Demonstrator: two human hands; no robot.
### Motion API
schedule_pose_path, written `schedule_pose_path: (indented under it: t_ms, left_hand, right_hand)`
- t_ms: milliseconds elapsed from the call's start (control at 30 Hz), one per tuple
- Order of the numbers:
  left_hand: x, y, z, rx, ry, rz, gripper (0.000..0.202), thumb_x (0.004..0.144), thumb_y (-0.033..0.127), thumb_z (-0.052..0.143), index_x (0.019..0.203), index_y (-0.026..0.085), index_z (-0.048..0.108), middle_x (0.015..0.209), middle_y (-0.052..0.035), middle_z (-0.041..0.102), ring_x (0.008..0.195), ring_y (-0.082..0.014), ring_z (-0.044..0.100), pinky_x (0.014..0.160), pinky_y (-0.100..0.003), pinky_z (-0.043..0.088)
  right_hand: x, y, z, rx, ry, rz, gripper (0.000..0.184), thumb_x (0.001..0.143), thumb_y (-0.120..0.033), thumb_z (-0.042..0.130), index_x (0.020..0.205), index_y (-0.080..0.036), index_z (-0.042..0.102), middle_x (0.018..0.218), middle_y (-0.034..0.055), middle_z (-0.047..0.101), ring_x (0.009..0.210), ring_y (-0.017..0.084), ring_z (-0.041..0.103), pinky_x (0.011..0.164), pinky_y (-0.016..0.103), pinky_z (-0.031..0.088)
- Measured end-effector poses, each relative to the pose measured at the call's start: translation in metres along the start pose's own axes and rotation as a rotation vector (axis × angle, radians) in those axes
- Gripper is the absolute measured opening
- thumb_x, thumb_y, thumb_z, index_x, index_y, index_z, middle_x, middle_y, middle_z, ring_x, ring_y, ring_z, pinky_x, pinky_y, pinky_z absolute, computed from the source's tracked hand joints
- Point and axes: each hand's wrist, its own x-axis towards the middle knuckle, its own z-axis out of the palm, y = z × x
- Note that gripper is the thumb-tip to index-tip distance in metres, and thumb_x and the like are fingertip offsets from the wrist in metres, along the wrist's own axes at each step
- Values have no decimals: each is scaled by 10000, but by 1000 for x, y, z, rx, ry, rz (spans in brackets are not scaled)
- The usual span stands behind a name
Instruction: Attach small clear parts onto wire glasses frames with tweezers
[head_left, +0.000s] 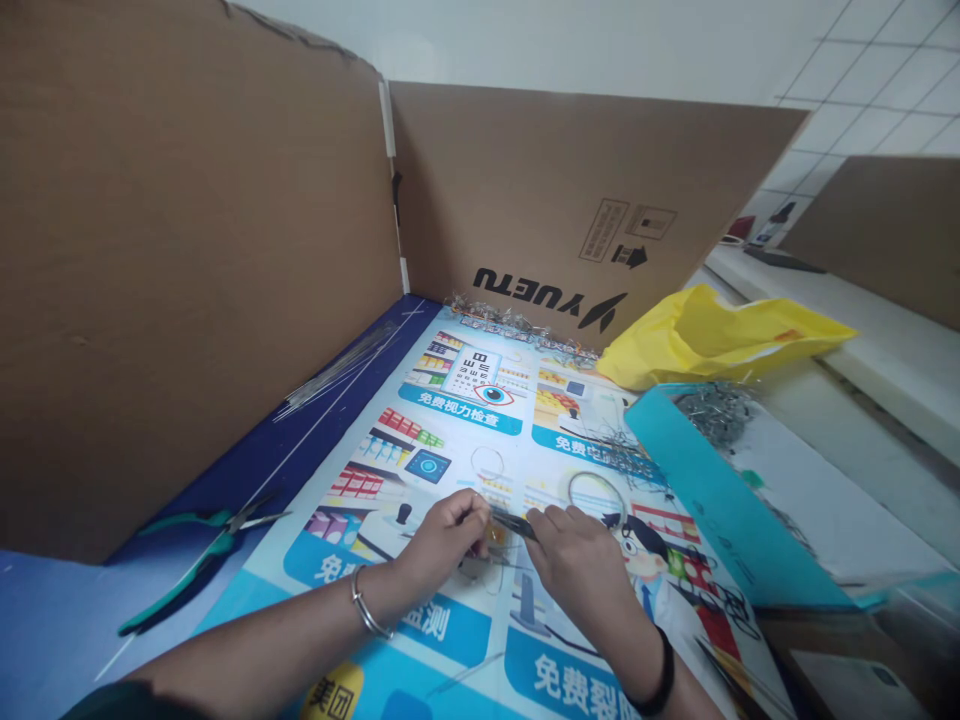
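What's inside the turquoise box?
At the far end of the turquoise box, a tangled wire heap; nearer, a small green piece and apparently loose wire. What the heap and side wall cover can't be seen.

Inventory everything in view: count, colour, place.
Wall tiles: many, white, upper right
Cardboard panels: three, brown, left, back, far right
Bottle: one, dark-topped, far right
Mat: one, blue and white, centre
Bag: one, yellow, right
Box: one, turquoise, right
Wire tangle: one, grey, in the box
Wire bits: uncounted, grey, on the mat
Wire ring: at least one, grey, on the mat
Straight wires: several, silvery, left
Pliers: one, green-handled, lower left
Dark items: several, lower right, too blurred to name
Held tool: one, dark, centre
Bracelet: one, silver, left wrist
Band: one, black, right wrist
Left hand: one, at the tool's tip
Right hand: one, holding the tool
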Motion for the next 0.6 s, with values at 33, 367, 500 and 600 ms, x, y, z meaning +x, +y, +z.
schedule_pose_path:
  t_ms: [33,367,500,600]
  left_hand:
    - [0,0,0,4,1,-2,177,806,308,494,682,183,473,533,32,535,519,-108,463,545,-212,349]
    - [-1,4,1,-20,13,8,134,787,255,486,676,188,451,533,41,524,510,-102,443,532,-205,339]
    - [-1,3,0,-9,2,18,143,799,269,477,685,186,453,529,37,525,510,-105,454,532,-211,344]
    - [-1,2,0,13,10,32,150,806,271,475,685,185,451,535,36,528,520,-105,461,544,-212,349]
  right_hand:
    - [0,0,0,-1,4,-2,35,774,-193,601,808,-193,592,689,7,584,662,167,485,600,293,237]
    - [0,-3,-2,-54,70,-13,68,795,-217,586,858,-191,589,706,18,562,682,175,473,616,302,248]
    - [0,-2,0,-58,64,-16,89,778,-220,614,862,-196,592,708,16,562,685,184,468,619,306,247]
    - [-1,-2,1,-52,67,-22,119,776,-217,617,891,-196,591,717,15,569,692,186,470,625,304,252]
